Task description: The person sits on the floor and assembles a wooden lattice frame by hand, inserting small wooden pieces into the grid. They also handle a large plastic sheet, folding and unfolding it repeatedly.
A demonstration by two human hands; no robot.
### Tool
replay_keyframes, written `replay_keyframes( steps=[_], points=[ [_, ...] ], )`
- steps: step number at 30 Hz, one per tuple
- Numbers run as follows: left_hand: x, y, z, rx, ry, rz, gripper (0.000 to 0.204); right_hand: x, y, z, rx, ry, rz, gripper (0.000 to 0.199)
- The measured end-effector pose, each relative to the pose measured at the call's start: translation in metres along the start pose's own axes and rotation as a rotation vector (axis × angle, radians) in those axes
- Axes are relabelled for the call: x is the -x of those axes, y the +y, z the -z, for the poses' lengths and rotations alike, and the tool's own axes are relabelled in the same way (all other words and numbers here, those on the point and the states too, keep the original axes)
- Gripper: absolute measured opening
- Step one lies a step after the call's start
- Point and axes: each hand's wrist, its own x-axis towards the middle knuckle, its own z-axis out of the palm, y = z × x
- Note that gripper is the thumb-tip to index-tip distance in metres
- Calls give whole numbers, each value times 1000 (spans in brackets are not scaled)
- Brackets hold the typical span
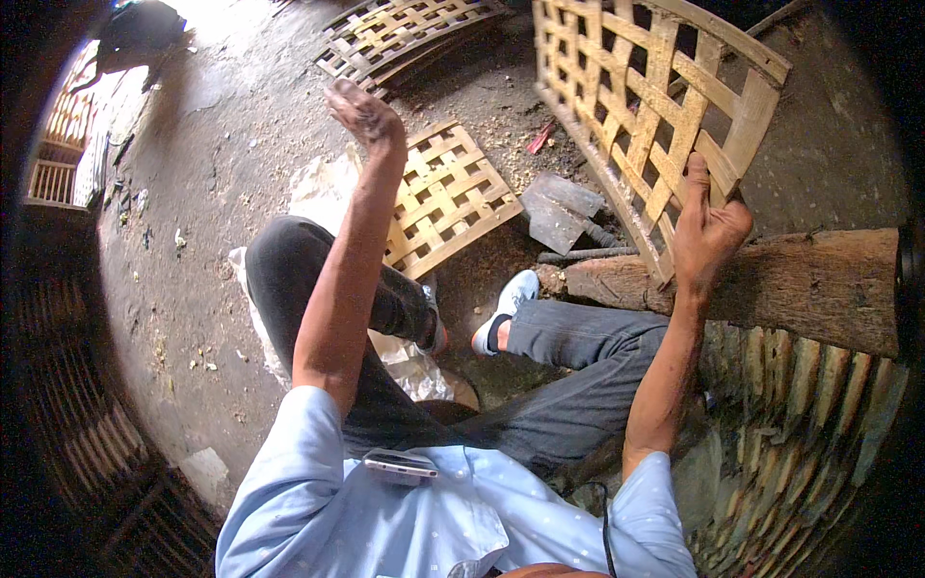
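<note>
My right hand (708,236) grips the lower right corner of a woven bamboo panel (711,85), thumb laid along its face. The panel is raised and tilted, standing higher than the floor on the right. Out to the front left, my left hand (368,118) is held in the air with nothing in it, its fingers apart and slightly blurred. Beneath and to the right of that hand, a smaller square woven bamboo panel (451,188) lies by my feet.
More woven panels (409,39) lie at the far side. A grey metal-bladed tool (562,210) rests near a thick log (809,289) on the right. Bamboo slats (800,395) line the lower right. White sheeting (323,188) and scattered chips cover parts of the floor (202,279).
</note>
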Motion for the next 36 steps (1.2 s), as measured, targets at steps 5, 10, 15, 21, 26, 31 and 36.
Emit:
replay_keyframes(
  steps=[5, 10, 15, 21, 26, 31, 36],
  points=[
    [66, 49, -25, 163, -391, -110, 81, 27, -39, -20, -413, 69, 143, 38],
    [83, 86, 4, 15, -814, 180, 89, 12, 0, -21, -522, -5, -32, 29],
    [93, 108, 69, 196, -567, 676, 66, 8, 10, -9, -578, 103, -62, 33],
    [120, 132, 68, 814, -798, 878, 48, 4, 2, 1, -699, 100, -207, 54],
    [122, 146, 72, 768, -639, 874, 32, 10, 8, 2, -675, 52, -308, 74],
    [114, 154, 70, 585, -526, 896, 31, 16, 2, -7, -742, 168, -381, 53],
    [114, 132, 65, 781, -472, 831, 29, 13, 4, -1, -628, 150, -359, 47]
  ],
)
